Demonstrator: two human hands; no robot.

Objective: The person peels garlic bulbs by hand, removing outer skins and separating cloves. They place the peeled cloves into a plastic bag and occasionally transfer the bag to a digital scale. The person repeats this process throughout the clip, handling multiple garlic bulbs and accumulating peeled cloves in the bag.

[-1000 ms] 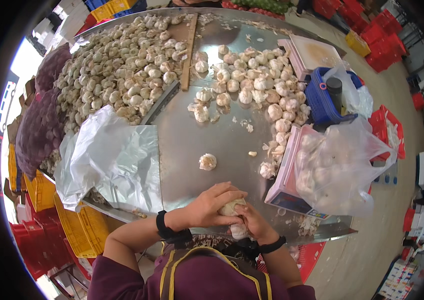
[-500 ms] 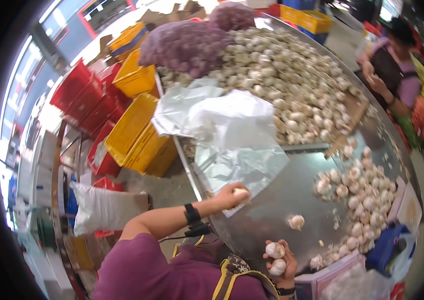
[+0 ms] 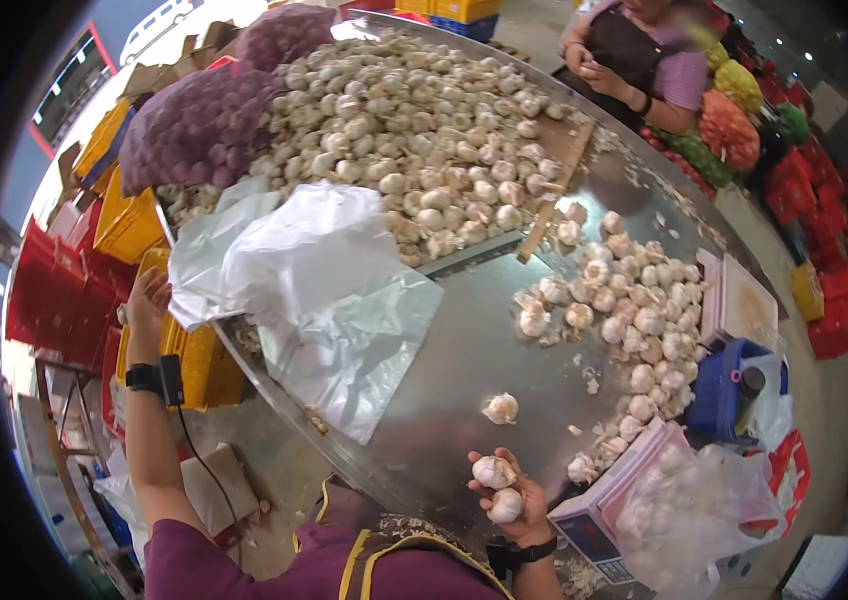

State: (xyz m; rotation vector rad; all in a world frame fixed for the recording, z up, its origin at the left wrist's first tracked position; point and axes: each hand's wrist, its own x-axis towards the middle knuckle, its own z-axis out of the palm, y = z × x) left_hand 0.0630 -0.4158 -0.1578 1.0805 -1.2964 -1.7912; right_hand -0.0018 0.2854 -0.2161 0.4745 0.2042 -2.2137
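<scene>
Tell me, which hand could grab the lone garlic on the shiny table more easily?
The right hand, probably. It sits just below the lone garlic bulb, though its grip already holds two garlic bulbs. The left hand is far off at the plastic bags by the table edge.

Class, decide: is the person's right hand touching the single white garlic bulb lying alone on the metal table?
Apart. The head view shows the right hand holding two other bulbs, with bare metal table between it and the single white garlic bulb.
</scene>
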